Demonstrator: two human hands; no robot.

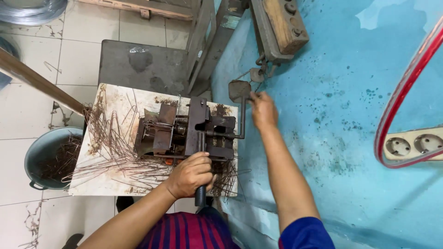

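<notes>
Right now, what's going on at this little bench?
A person works a rusty metal bending machine on a stained white board. The left hand grips the dark lever handle at the front; the right hand holds the crank beside the blue wall. Bent wires litter the board, more fill a grey bucket.

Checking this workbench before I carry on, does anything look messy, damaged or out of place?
Yes. Bent wire pieces lie scattered across the rust-stained white board, some hanging over its edges. The left hand grips the machine's lever handle; the right hand holds the side crank.
</notes>
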